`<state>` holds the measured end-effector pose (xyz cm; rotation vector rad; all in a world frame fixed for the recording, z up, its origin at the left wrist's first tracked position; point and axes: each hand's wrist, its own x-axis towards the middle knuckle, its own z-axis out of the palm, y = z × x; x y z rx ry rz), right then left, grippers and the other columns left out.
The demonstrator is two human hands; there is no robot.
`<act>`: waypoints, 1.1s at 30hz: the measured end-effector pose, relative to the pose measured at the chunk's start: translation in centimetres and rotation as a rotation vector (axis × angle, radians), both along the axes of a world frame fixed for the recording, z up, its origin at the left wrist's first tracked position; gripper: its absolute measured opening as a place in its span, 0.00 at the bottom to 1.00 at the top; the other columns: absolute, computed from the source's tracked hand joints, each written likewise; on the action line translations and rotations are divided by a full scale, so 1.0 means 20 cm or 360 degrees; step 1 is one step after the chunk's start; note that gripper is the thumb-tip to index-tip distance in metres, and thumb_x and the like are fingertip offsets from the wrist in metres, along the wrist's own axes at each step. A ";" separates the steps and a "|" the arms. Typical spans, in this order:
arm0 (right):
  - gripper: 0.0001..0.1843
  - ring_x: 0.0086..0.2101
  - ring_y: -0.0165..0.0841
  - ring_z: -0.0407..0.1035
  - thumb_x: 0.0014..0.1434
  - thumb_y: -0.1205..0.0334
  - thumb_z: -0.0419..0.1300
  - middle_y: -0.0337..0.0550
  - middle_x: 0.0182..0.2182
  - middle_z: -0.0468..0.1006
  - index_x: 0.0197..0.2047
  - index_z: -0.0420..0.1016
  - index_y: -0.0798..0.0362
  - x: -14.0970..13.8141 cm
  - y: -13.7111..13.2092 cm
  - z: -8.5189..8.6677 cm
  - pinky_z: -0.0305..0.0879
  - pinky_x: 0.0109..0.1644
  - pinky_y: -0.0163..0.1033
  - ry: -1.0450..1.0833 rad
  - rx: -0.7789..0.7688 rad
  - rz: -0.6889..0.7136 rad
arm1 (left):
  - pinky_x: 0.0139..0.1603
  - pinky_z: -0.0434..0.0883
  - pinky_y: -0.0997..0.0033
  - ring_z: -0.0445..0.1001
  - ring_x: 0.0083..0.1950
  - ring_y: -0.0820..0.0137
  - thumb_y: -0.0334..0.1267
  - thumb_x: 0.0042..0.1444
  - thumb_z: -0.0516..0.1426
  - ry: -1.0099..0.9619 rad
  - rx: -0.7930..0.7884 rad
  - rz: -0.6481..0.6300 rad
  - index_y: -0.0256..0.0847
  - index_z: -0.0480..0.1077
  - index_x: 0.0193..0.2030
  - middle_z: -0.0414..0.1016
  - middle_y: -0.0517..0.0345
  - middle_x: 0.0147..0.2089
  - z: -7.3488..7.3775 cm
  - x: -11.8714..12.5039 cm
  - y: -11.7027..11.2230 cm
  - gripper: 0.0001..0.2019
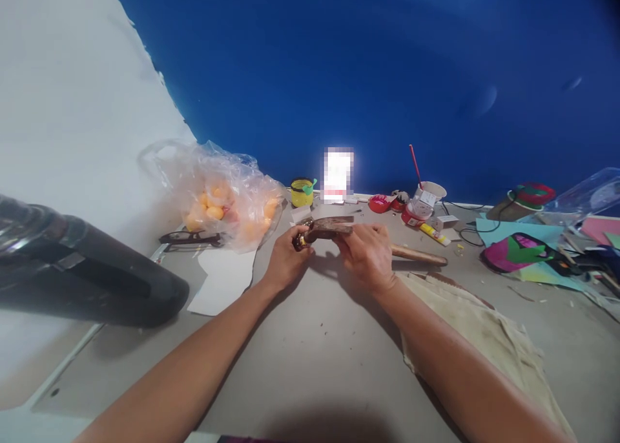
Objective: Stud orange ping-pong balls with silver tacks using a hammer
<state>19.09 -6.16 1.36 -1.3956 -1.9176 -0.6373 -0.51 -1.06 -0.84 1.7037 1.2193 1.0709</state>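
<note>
Held piece [332,228] brown, wall [300,75] blue, cloth [477,317] beige

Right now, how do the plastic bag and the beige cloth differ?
The plastic bag is clear and shiny; the beige cloth is opaque and dull. The bag bulges around orange round items; the cloth lies mostly flat. The bag is farther back; the cloth is nearer, partly hidden by the right forearm. Both rest on the table.

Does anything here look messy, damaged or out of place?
Mildly. The blue wall meets the white wall along a ragged edge, not a clean line. Small dark specks, like crumbs, dot the middle of the table. The beige cloth at right lies rumpled. No liquid spill stands out.
</note>
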 end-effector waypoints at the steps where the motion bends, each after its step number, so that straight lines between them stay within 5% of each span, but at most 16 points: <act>1: 0.08 0.32 0.35 0.63 0.71 0.61 0.57 0.40 0.28 0.74 0.43 0.78 0.51 0.00 0.00 0.00 0.51 0.44 0.43 0.0014 0.0041 -0.0009 | 0.38 0.67 0.69 0.68 0.33 0.70 0.31 0.46 0.60 0.0023 0.0010 0.0023 0.42 0.75 0.43 0.74 0.63 0.34 0.00 0.00 0.00 0.15; 5: 0.12 0.32 0.35 0.63 0.71 0.59 0.56 0.41 0.28 0.74 0.38 0.78 0.51 0.01 0.01 0.01 0.51 0.45 0.44 0.0063 0.0151 -0.0063 | 0.45 0.70 0.66 0.74 0.39 0.67 0.28 0.47 0.59 0.0126 0.0088 0.0073 0.44 0.74 0.47 0.78 0.59 0.42 0.00 0.01 -0.01 0.19; 10: 0.09 0.31 0.34 0.63 0.71 0.62 0.56 0.39 0.28 0.75 0.44 0.79 0.50 0.00 0.00 0.02 0.50 0.45 0.43 -0.0043 0.0048 0.0047 | 0.51 0.71 0.63 0.77 0.47 0.63 0.24 0.48 0.57 0.0192 0.0180 0.0081 0.45 0.70 0.53 0.80 0.55 0.48 -0.01 0.01 -0.01 0.24; 14: 0.09 0.33 0.34 0.66 0.72 0.61 0.57 0.41 0.32 0.78 0.47 0.79 0.49 -0.01 -0.01 0.03 0.51 0.46 0.44 0.0048 0.0177 0.0000 | 0.50 0.71 0.62 0.77 0.46 0.62 0.24 0.49 0.57 0.0220 0.0210 0.0164 0.45 0.70 0.53 0.80 0.54 0.47 -0.01 0.01 -0.01 0.24; 18: 0.09 0.30 0.33 0.64 0.71 0.64 0.57 0.39 0.28 0.75 0.41 0.79 0.49 -0.02 -0.01 0.03 0.51 0.46 0.43 -0.0067 0.0101 0.0042 | 0.46 0.72 0.63 0.78 0.43 0.62 0.24 0.48 0.57 0.0200 0.0182 0.0068 0.45 0.70 0.55 0.80 0.57 0.44 -0.01 0.00 -0.01 0.26; 23: 0.09 0.33 0.33 0.65 0.72 0.61 0.56 0.40 0.29 0.76 0.46 0.79 0.48 -0.01 0.00 0.03 0.51 0.46 0.43 0.0045 0.0161 -0.0010 | 0.51 0.72 0.62 0.79 0.47 0.61 0.23 0.50 0.56 0.0343 0.0265 0.0201 0.45 0.70 0.56 0.81 0.56 0.48 -0.01 0.02 -0.01 0.26; 29: 0.13 0.30 0.34 0.64 0.73 0.59 0.54 0.41 0.28 0.76 0.43 0.79 0.51 0.00 0.01 0.01 0.49 0.40 0.42 -0.0026 -0.0094 0.0027 | 0.50 0.73 0.63 0.79 0.45 0.64 0.24 0.48 0.57 0.0185 0.0147 0.0106 0.46 0.68 0.59 0.81 0.57 0.48 -0.02 0.01 -0.01 0.29; 33: 0.13 0.35 0.37 0.67 0.72 0.57 0.53 0.45 0.33 0.78 0.45 0.79 0.52 0.05 0.03 0.02 0.51 0.42 0.42 0.0067 -0.0196 -0.0192 | 0.49 0.73 0.64 0.78 0.46 0.65 0.26 0.47 0.60 -0.0024 0.0074 0.0024 0.45 0.66 0.62 0.81 0.55 0.50 -0.02 0.00 0.01 0.32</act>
